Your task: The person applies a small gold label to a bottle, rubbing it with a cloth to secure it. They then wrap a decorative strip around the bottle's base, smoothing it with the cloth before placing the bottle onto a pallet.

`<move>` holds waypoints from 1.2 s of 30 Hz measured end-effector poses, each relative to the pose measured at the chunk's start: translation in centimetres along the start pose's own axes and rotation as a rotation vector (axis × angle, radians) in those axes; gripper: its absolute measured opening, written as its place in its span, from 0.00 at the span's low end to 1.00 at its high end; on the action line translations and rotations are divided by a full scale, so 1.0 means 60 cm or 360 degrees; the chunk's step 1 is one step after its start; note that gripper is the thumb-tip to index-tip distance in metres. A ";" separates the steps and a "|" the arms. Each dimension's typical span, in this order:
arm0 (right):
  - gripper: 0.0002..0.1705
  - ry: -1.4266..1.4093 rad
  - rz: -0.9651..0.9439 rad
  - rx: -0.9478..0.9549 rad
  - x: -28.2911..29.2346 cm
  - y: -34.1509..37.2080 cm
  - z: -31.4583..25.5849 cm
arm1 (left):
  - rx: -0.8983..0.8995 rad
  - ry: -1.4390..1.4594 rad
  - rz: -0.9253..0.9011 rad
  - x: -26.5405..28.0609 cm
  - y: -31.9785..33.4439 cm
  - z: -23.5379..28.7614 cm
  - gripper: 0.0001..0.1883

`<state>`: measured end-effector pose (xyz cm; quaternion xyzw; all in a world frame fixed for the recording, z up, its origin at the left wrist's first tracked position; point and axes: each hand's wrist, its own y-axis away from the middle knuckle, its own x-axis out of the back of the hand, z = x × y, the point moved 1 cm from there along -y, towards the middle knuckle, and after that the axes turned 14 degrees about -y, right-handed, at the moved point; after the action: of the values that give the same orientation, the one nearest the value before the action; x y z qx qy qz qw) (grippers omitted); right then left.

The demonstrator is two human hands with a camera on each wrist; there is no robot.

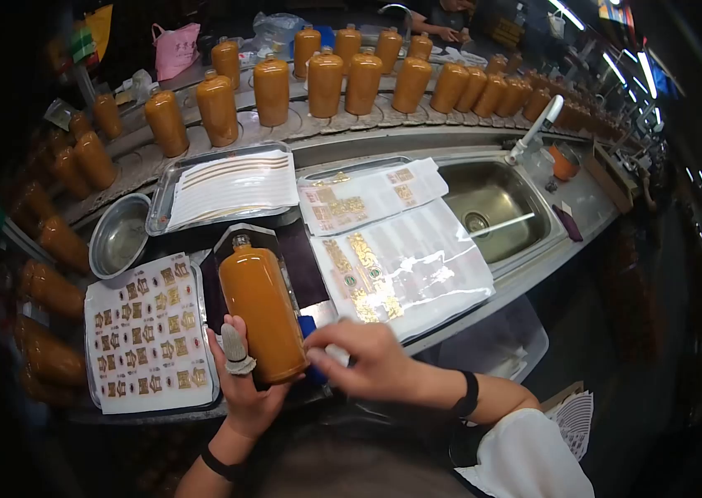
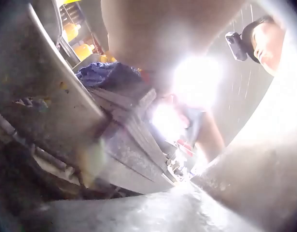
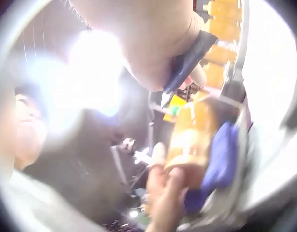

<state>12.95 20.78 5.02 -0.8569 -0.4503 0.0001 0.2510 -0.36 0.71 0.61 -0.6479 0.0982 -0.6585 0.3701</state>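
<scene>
An orange-brown glazed bottle [image 1: 261,311] lies tilted on the work surface, neck pointing away. My left hand [image 1: 249,390] holds its base and lower left side, with a pale cover on one finger. Beside the lower right side is my right hand [image 1: 367,358], its fingers bent; whether they touch the bottle or pinch something cannot be told. In the right wrist view my left hand [image 3: 165,198] grips the base of the bottle [image 3: 189,140], and a dark strip crosses my right hand [image 3: 148,43]. Glare and blur hide the left wrist view's detail.
A blue cloth [image 1: 309,332] lies right of the bottle. Decal sheets [image 1: 147,332] are at left, more sheets [image 1: 409,274] at right. Behind stand a tray [image 1: 156,195], a metal bowl [image 1: 121,236] and rows of bottles [image 1: 272,91]. A sink [image 1: 525,195] is at right.
</scene>
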 end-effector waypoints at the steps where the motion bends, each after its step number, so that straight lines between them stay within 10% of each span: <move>1: 0.10 -0.0004 -0.0019 0.0028 0.000 -0.006 0.005 | 0.0047 0.0042 -0.0009 -0.005 0.007 0.000 0.58; 7: 0.20 0.1138 0.0068 -0.0219 0.120 -0.245 0.236 | 0.0172 0.0218 -0.0113 -0.014 0.024 -0.037 0.60; 11: 0.14 0.1133 -0.0052 -0.0320 0.109 -0.302 0.303 | 0.0201 0.0262 -0.0158 -0.014 0.022 -0.045 0.59; 21: 0.05 0.1208 -0.0154 -0.0111 0.107 -0.304 0.305 | 0.0098 0.0193 -0.0120 -0.017 0.015 -0.060 0.58; 36: 0.31 0.1427 -0.0522 -0.0090 0.127 -0.290 0.255 | 0.0081 0.0307 -0.0084 -0.011 0.011 -0.073 0.55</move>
<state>0.61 41.39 0.87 -0.6966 -0.4267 -0.4214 0.3939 -4.27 -0.91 -0.93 -0.5743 0.0995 -0.7296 0.3577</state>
